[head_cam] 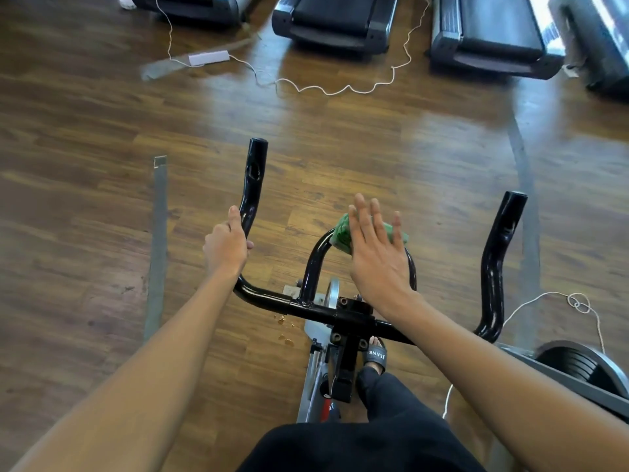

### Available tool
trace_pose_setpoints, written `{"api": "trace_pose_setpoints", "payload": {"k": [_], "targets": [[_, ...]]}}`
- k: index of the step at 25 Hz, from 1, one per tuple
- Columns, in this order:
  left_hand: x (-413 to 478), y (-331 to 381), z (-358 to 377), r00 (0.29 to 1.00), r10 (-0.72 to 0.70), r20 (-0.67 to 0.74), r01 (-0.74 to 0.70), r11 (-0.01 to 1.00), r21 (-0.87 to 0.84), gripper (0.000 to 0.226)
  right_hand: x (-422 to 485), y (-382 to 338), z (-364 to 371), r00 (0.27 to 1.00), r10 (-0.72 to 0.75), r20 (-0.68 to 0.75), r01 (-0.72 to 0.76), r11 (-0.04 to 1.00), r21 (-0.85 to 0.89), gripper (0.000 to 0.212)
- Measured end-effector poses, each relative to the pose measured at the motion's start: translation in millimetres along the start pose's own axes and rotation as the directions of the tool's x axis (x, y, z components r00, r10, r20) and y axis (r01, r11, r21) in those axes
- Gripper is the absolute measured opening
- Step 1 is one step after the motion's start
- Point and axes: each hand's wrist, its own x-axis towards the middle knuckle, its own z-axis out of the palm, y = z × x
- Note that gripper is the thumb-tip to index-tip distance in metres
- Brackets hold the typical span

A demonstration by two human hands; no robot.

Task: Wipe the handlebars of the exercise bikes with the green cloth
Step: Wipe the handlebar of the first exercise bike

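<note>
Wood-plank flooring (pixel 340 148) is spreading out under a black exercise bike (pixel 316 379) in a gym. At the middle, the green cloth (pixel 343 233) is lying draped over the top of the small centre loop (pixel 315 264) of the handlebars (pixel 306 306), at about one o'clock from the stem clamp (pixel 352 315). The right hand (pixel 377 257) is pressing down on the cloth with its fingers straight and spread, curling round nothing. The left hand (pixel 226 247) is wrapping its fingers round the left bar of the handlebars at about ten o'clock from the clamp, just below where that bar is bending upward; the two hands are sitting well apart. The right bar (pixel 500 250) is standing free at three o'clock. At six o'clock from the clamp, a foot in a black sandal (pixel 376 357) is resting on the floor beside the bike. A white cord (pixel 347 86) is snaking across the floor at twelve o'clock, in front of a row of treadmills (pixel 335 18), and a grey tape strip (pixel 158 247) is running along the floor at nine o'clock.
</note>
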Motion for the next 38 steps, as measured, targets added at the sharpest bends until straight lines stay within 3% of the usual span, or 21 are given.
{"api": "trace_pose_setpoints", "payload": {"k": [2, 4, 5, 11, 15, 17, 19, 21, 25, 29, 31, 33, 35, 36, 38], "targets": [[-0.2, -0.5, 0.5, 1.0, 0.006, -0.008, -0.006, 1.0, -0.004, 0.068, 3.6, 7.3, -4.4, 0.994, -0.107, 0.025, 0.105, 0.991, 0.088, 0.083], [0.1, -1.0, 1.1, 1.0, 0.003, -0.013, -0.003, 1.0, -0.011, 0.068, 6.4, 19.2, -3.8, 0.986, -0.165, 0.028, 0.162, 0.982, 0.093, 0.064], [0.0, -1.0, 1.6, 1.0, 0.005, -0.015, -0.005, 1.0, -0.006, 0.069, 6.4, 25.7, -3.4, 0.987, -0.153, 0.04, 0.149, 0.985, 0.091, 0.057], [2.6, -2.9, 3.7, 1.0, 0.016, -0.016, -0.016, 1.0, -0.012, 0.071, -40.0, 52.8, -11.7, 0.994, 0.054, 0.1, -0.073, 0.978, 0.198, 0.054], [5.7, -7.0, 3.4, 1.0, 0.016, -0.021, -0.016, 1.0, -0.019, 0.073, -106.2, 37.8, 0.0, 0.998, -0.001, 0.069, -0.008, 0.992, 0.126, 0.053], [7.3, -8.4, 2.3, 1.0, 0.003, -0.01, -0.004, 0.999, -0.044, 0.075, -98.9, 38.9, -4.4, 0.998, 0.053, 0.021, -0.057, 0.966, 0.25, 0.052], [7.1, -7.7, 2.6, 1.0, -0.012, 0.004, 0.013, 0.998, -0.057, 0.076, -86.6, 39.5, -15.6, 0.981, 0.172, 0.087, -0.193, 0.894, 0.404, 0.054], [5.8, -6.7, 2.3, 1.0, -0.018, 0.008, 0.019, 0.998, -0.061, 0.076, -100.4, 32.4, -17.0, 0.961, 0.225, 0.16, -0.273, 0.858, 0.435, 0.056], [8.4, -9.4, 4.8, 1.0, -0.021, -0.012, 0.02, 0.998, -0.061, 0.075, -129.7, 24.2, -10.5, 0.979, 0.176, 0.1, -0.197, 0.943, 0.269, 0.055], [7.7, -8.0, 4.3, 1.0, -0.023, -0.01, 0.023, 1.0, -0.008, 0.073, -112.2, 32.5, -21.8, 0.963, 0.142, 0.228, -0.227, 0.885, 0.407, 0.06], [6.8, -7.2, 3.5, 0.996, 0.037, -0.078, -0.03, 0.995, 0.091, 0.063, -118.9, 34.8, -25.6, 0.952, 0.117, 0.281, -0.237, 0.864, 0.444, 0.068], [0.9, -2.5, 0.7, 0.972, 0.137, -0.192, -0.106, 0.98, 0.167, 0.048, -119.7, 40.8, -30.6, 0.949, 0.114, 0.295, -0.268, 0.785, 0.558, 0.071], [-17.0, 8.2, 4.4, 0.921, 0.239, -0.306, -0.194, 0.966, 0.171, 0.036, -110.2, 52.4, -38.2, 0.928, 0.201, 0.312, -0.369, 0.591, 0.717, 0.071], [-32.8, 17.7, 9.0, 0.892, 0.292, -0.344, -0.258, 0.956, 0.142, 0.031, -104.6, 58.9, -43.2, 0.902, 0.258, 0.347, -0.43, 0.454, 0.78, 0.07], [-71.5, 36.7, 22.3, 0.859, 0.383, -0.339, -0.39, 0.919, 0.051, 0.023, -96.9, 68.5, -56.2, 0.823, 0.343, 0.452, -0.506, 0.081, 0.859, 0.064]]}}
